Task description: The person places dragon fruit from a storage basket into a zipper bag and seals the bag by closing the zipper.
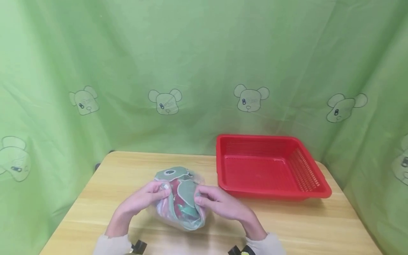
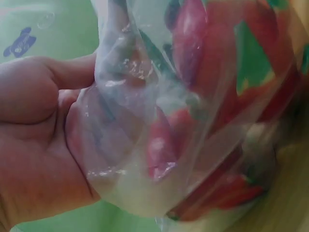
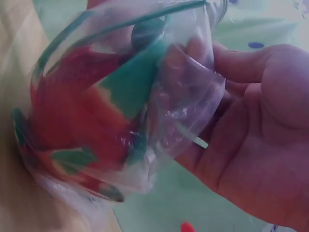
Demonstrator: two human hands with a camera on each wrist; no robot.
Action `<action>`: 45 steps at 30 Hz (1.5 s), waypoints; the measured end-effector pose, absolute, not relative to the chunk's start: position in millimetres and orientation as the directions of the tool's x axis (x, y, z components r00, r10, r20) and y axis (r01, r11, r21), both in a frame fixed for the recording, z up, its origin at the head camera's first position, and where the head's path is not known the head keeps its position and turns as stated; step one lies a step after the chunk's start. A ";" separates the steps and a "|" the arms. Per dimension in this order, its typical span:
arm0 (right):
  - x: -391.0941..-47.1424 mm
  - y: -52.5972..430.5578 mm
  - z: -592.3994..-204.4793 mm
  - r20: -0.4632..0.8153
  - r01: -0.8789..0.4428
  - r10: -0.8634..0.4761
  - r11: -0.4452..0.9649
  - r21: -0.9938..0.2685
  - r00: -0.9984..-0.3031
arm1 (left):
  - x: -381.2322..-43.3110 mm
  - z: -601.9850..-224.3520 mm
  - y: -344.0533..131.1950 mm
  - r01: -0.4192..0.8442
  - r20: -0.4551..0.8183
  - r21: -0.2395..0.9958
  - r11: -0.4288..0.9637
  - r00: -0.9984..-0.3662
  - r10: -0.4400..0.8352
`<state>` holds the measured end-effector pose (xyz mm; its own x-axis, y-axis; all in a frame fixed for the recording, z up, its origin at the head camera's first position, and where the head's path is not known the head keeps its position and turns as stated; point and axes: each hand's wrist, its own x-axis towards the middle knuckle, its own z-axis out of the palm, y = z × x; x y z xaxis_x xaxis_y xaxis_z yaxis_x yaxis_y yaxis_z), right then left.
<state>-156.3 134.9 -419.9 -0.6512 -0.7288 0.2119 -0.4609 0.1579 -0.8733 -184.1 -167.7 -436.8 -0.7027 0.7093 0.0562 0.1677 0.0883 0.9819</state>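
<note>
A clear plastic bag (image 1: 186, 191) with green printed patches and a green strip along its opening is held over the near middle of the table. My left hand (image 1: 145, 196) pinches the left side of its mouth between thumb and fingers. On the opposite side, my right hand (image 1: 223, 203) pinches the other edge, so the mouth gapes between the two hands. Through the film in the left wrist view, red and green pieces (image 2: 207, 58) show inside; their kind cannot be made out. Fingers of the right hand (image 3: 260, 111) are partly covered by the film in the right wrist view.
A red plastic basket (image 1: 229, 187) with slotted sides stands on the table to the right of the bag. The pale wooden table (image 1: 121, 173) reaches back to a green curtain (image 1: 204, 53) printed with bear faces, which also hangs at both sides.
</note>
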 end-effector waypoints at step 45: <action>-160.8 65.2 -454.2 0.147 -0.561 -0.598 0.600 -0.571 -0.788 | -219.0 -485.1 -183.0 0.233 0.097 0.907 0.351 -0.926 0.364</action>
